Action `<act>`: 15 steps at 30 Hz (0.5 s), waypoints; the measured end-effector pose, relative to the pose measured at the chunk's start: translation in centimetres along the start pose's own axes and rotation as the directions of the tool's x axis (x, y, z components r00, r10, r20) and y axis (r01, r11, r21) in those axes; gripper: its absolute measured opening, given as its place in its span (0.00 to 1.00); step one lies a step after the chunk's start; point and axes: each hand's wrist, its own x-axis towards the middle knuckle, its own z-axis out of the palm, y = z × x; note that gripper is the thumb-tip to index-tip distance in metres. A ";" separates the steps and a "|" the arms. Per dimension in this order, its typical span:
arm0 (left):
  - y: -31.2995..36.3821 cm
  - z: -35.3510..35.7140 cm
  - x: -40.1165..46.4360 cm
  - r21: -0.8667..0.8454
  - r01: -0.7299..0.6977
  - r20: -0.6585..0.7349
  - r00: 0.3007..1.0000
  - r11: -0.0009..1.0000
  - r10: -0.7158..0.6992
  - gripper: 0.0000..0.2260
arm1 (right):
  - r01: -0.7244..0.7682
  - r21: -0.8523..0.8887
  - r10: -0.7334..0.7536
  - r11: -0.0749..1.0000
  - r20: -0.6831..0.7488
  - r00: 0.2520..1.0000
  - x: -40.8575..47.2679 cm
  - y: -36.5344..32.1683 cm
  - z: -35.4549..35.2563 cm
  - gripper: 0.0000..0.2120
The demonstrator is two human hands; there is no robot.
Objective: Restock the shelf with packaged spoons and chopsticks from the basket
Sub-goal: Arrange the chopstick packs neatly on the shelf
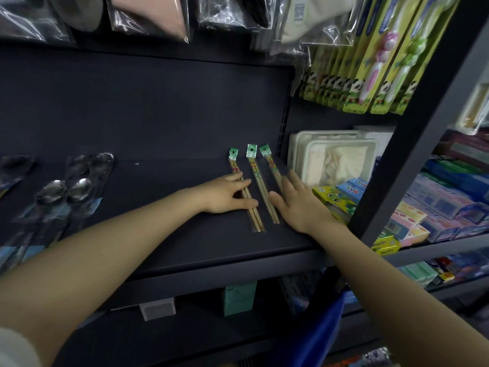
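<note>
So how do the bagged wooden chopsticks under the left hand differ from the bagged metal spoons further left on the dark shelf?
The wooden chopsticks are thin pale sticks with green header tags; the metal spoons are shiny, round-bowled, with blue card. The left hand rests its fingers across the chopsticks; no hand touches the spoons. The chopsticks lie near the shelf's right end, the spoons towards its left. Both lie flat in clear sleeves.

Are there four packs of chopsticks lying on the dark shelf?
No, only three chopstick packs lie side by side on the dark shelf, between the left hand and the right hand.
</note>
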 end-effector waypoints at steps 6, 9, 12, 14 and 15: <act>0.4 0.4 -0.6 0.001 -0.004 0.015 1.000 1.000 0.004 0.35 | 0.123 -0.040 -0.114 0.992 0.183 0.976 -0.2 -0.2 -0.2 0.26; 0.6 0.8 -1.3 -0.003 -0.016 0.015 1.000 1.000 0.016 0.35 | 0.170 -0.078 -0.151 0.982 0.206 0.967 -1.4 0.1 -0.2 0.27; 1.1 1.4 -2.1 -0.004 -0.044 0.011 0.999 0.999 0.044 0.35 | 0.221 -0.082 -0.199 0.972 0.220 0.955 -2.7 0.5 -0.3 0.26; 1.4 1.6 -2.5 0.007 -0.056 0.005 0.998 0.998 0.056 0.34 | 0.246 -0.069 -0.228 0.967 0.199 0.953 -3.0 0.6 -0.4 0.26; 1.5 1.6 -2.7 0.017 -0.058 -0.001 0.998 0.998 0.058 0.34 | 0.263 -0.061 -0.247 0.963 0.194 0.949 -2.9 0.5 -0.4 0.26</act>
